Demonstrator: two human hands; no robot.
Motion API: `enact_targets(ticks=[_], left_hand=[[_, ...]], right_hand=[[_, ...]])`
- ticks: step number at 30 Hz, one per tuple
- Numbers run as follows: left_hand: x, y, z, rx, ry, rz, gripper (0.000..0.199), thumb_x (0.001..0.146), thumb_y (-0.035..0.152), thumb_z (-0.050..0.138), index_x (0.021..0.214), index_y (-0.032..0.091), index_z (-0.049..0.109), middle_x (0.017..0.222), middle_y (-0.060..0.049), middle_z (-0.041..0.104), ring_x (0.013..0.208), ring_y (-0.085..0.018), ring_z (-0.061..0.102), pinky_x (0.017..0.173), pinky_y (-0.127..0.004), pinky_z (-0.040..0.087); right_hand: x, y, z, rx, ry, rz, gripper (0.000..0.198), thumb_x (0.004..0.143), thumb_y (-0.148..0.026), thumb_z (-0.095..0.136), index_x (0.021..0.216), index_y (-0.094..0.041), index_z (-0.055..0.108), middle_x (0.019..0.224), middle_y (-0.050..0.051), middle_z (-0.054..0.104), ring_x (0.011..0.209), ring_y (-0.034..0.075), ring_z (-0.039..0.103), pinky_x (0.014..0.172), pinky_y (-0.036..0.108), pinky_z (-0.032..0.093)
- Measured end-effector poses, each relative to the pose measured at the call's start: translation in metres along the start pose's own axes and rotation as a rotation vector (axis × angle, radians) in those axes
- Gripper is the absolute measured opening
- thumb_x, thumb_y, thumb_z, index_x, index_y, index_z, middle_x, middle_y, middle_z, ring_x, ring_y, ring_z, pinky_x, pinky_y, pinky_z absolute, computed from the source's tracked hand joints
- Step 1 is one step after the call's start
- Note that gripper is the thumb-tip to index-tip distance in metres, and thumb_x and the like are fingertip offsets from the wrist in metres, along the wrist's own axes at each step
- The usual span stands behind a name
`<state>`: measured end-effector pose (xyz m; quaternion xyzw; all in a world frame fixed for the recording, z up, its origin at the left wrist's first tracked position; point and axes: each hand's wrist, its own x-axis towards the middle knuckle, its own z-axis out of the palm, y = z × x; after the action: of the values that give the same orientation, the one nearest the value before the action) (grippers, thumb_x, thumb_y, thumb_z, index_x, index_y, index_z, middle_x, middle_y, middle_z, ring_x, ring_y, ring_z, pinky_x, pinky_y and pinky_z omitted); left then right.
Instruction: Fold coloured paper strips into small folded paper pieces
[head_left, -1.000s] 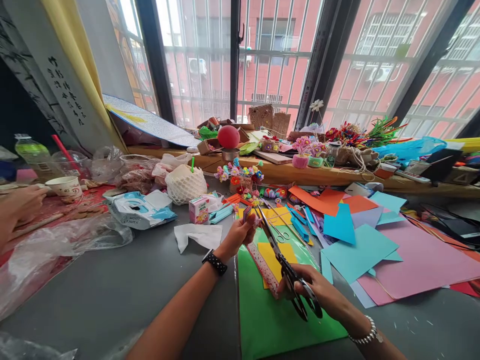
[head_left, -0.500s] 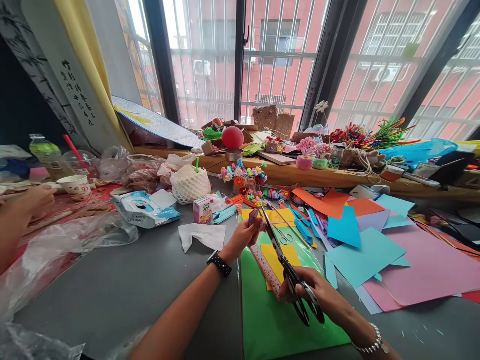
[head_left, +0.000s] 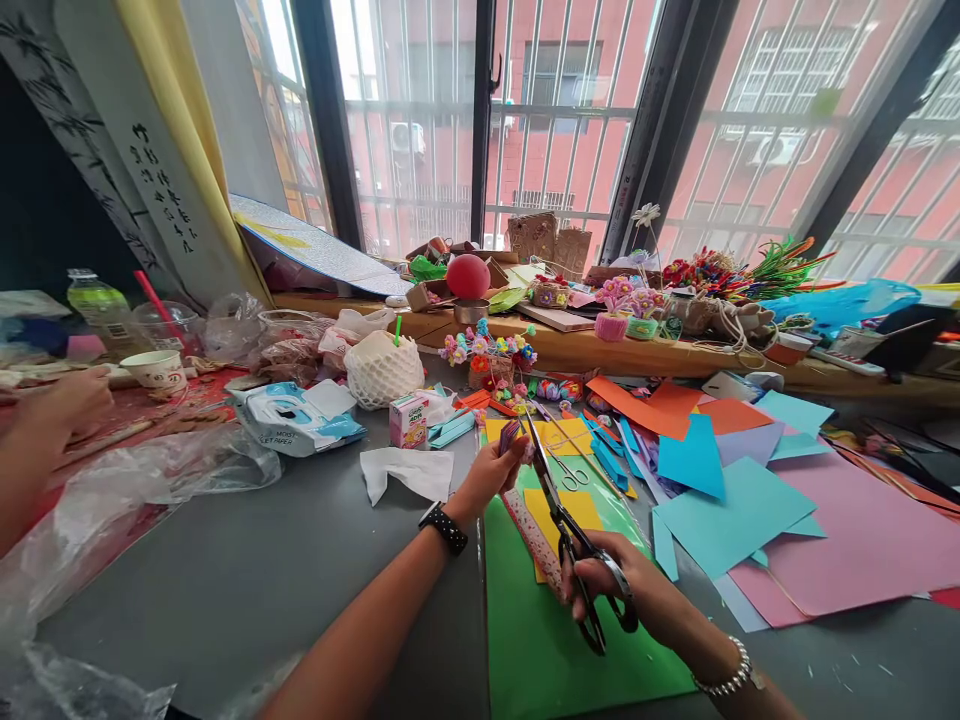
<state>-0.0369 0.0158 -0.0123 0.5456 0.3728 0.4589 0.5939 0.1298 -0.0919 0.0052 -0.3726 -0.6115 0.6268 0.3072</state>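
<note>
My left hand [head_left: 493, 472], closed in a pinch, holds a small purple striped bundle [head_left: 509, 436] whose material I cannot make out. The black scissors [head_left: 553, 497] are in my right hand [head_left: 609, 572], fingers in the handle loops and blades pointing up and away beside the bundle. Whether the blades touch the bundle is unclear. Below the hands a red-dotted white strip [head_left: 534, 540] slants across yellow paper [head_left: 585, 515] on a green plastic-covered sheet [head_left: 540, 650]. A smaller pair of scissors [head_left: 574, 476] lies just beyond the blades.
Blue paper [head_left: 739, 510], pink paper [head_left: 885, 530] and orange paper [head_left: 645, 402] overlap on the right. A wipes packet [head_left: 292, 420], a tissue [head_left: 409, 472] and a small pink box [head_left: 409, 420] lie left of centre. Another person's hand [head_left: 79, 400] is at far left, near a paper cup [head_left: 155, 372].
The handle loops of the scissors have spread wider apart, and my right hand has shifted slightly left. My left hand still pinches the bundle in about the same place.
</note>
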Motion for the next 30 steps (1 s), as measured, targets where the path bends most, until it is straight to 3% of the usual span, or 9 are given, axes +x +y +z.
enact_targets(ticks=[7,13,20,25,30], left_hand=[[0.002,-0.001,0.001,-0.021,0.03,0.001,0.047,0.057,0.061,0.052,0.054,0.017,0.036,0.032,0.011,0.027,0.027,-0.001,0.019,0.03,-0.018,0.013],[0.001,-0.002,0.002,-0.032,0.046,0.0,0.046,0.058,0.06,0.052,0.055,0.017,0.037,0.032,0.011,0.026,0.027,-0.001,0.019,0.031,-0.018,0.013],[0.0,0.001,0.002,0.015,0.056,0.019,0.046,0.058,0.059,0.053,0.054,0.017,0.037,0.032,0.011,0.027,0.028,-0.001,0.019,0.031,-0.019,0.013],[0.001,-0.002,0.001,-0.013,0.011,0.004,0.045,0.058,0.06,0.052,0.057,0.017,0.039,0.032,0.012,0.027,0.027,-0.001,0.018,0.03,-0.018,0.013],[0.001,-0.003,0.002,-0.001,-0.011,-0.001,0.044,0.059,0.058,0.053,0.055,0.017,0.037,0.033,0.012,0.026,0.027,-0.001,0.019,0.03,-0.018,0.013]], right_hand=[[0.0,0.007,0.004,0.148,0.154,0.06,0.037,0.066,-0.05,0.054,0.061,-0.014,0.048,0.051,-0.003,0.047,0.042,0.006,0.04,0.044,0.02,0.034],[0.002,0.017,0.007,0.144,0.207,0.059,0.038,0.064,-0.052,0.055,0.059,-0.015,0.047,0.046,-0.004,0.046,0.038,0.006,0.039,0.041,0.02,0.033],[0.005,0.017,0.005,0.111,0.099,0.046,0.037,0.064,-0.051,0.055,0.06,-0.014,0.049,0.05,-0.003,0.048,0.041,0.007,0.042,0.044,0.021,0.036],[-0.001,0.009,0.002,0.099,0.033,-0.071,0.043,0.074,-0.054,0.04,0.063,-0.014,0.05,0.06,0.001,0.051,0.054,0.011,0.047,0.057,0.025,0.038],[-0.002,0.007,0.001,0.061,0.021,-0.1,0.042,0.078,-0.052,0.034,0.066,-0.015,0.051,0.064,0.004,0.054,0.063,0.015,0.051,0.066,0.028,0.039]])
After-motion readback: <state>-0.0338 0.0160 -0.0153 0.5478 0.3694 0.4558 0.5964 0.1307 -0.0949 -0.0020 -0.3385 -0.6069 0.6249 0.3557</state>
